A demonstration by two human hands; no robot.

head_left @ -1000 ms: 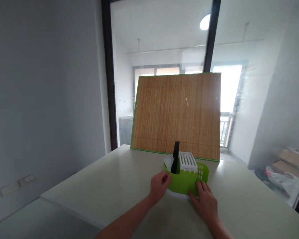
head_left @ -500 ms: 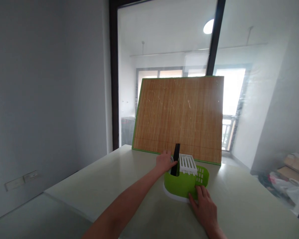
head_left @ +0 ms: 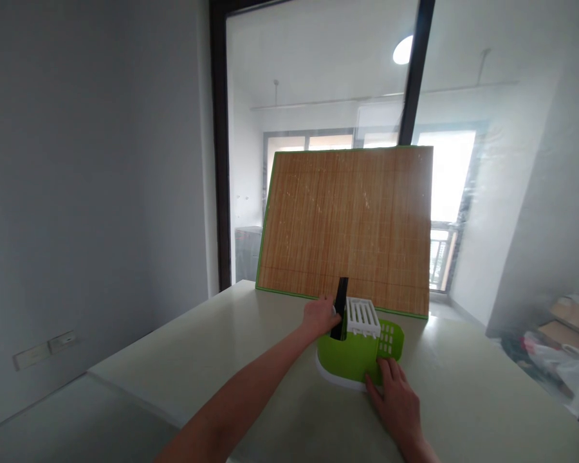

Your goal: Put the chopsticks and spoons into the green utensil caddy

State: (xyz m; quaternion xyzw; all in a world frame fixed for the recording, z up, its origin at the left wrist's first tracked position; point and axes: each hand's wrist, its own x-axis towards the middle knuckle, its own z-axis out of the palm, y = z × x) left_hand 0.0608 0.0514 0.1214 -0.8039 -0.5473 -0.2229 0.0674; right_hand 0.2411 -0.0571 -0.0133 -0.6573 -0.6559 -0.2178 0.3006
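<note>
A green plastic caddy with a white base stands on the table. It has a white slotted rack on top and a perforated green compartment at its right end. From its left part a flat black upright piece sticks up, leaning slightly. My left hand is curled at the caddy's left end, thumb against the black piece. A small silvery edge shows by its fingers; what they close on is mostly hidden. My right hand grips the front right of the caddy, with thumb and fingers against its wall.
A bamboo mat board with green edging leans upright at the back of the pale table. Behind it stands a dark-framed glass partition. Cardboard boxes and bags lie at the far right, beyond the table.
My left hand's fingers have shifted slightly and cover more of the silvery round edge beside the black piece. My right hand and the caddy stay practically where they were.
</note>
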